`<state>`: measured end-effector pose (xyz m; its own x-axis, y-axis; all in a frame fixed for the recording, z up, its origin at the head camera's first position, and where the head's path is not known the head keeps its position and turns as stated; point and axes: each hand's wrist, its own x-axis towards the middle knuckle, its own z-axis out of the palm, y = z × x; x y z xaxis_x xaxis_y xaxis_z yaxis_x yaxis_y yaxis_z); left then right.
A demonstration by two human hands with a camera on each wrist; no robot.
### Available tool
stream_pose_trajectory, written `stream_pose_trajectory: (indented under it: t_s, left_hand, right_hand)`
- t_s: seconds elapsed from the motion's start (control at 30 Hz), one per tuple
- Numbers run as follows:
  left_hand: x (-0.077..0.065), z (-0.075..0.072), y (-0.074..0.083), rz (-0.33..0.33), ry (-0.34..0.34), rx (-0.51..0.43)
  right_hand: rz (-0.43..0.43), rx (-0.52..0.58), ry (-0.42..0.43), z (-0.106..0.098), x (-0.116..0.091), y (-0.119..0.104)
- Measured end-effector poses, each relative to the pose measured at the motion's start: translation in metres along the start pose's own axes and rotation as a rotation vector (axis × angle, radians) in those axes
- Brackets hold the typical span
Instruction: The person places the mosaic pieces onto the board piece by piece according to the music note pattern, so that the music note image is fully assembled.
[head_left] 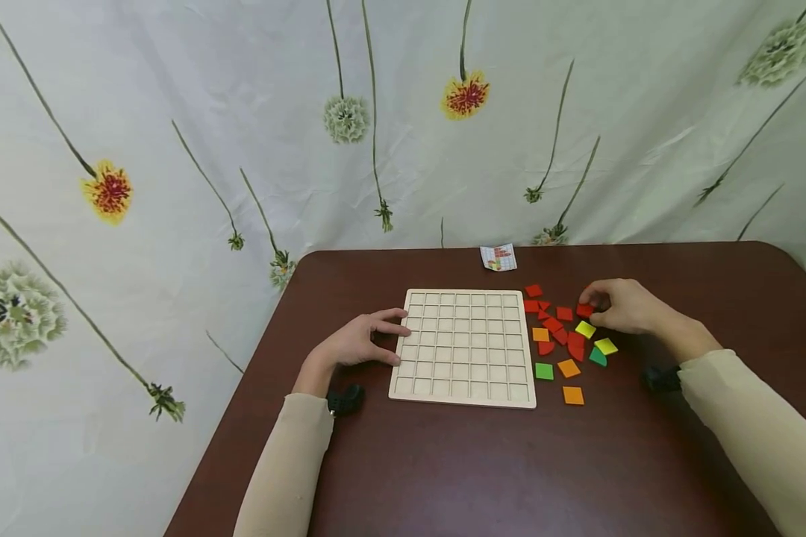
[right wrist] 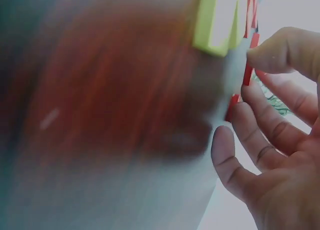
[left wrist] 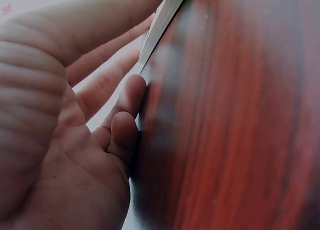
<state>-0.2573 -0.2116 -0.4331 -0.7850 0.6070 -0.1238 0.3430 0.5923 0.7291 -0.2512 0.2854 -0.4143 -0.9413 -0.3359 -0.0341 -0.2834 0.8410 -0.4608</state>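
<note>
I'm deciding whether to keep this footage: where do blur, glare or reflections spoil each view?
Head view: the board looks fairly clear, with a soft sheen on the near table; left wrist view: hazy reflections streak the glossy tabletop; right wrist view: the tabletop is heavily blurred, and the background around the right hand is washed out.

We see a pale, creased fabric backdrop (head_left: 255, 89) along the far side and left, printed with dandelions (head_left: 345, 119) and yellow-and-red flowers (head_left: 466, 97); before it stands a dark reddish-brown wood-grain table (head_left: 443, 455), far corners (head_left: 755, 252) rounded, faint light (head_left: 470, 496) on its near part
</note>
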Motion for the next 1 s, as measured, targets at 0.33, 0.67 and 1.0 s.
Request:
stream_pose_trajectory:
  t_s: [0.33,0.67,1.0]
  left_hand:
    - [-0.001,0.001,-0.005,0.000,0.020,0.006]
    - [0.002,0.005,-0.007,0.001,0.013,0.002]
    - [0.001,0.005,-0.010,0.021,0.035,0.003]
  right_hand:
    - [-0.007,0.100,0.030,0.009,0.031,-0.037]
    - [-0.037,0.143,0.018,0.027,0.059,-0.071]
    - [-0.063,0.183,-0.032,0.042,0.087,-0.102]
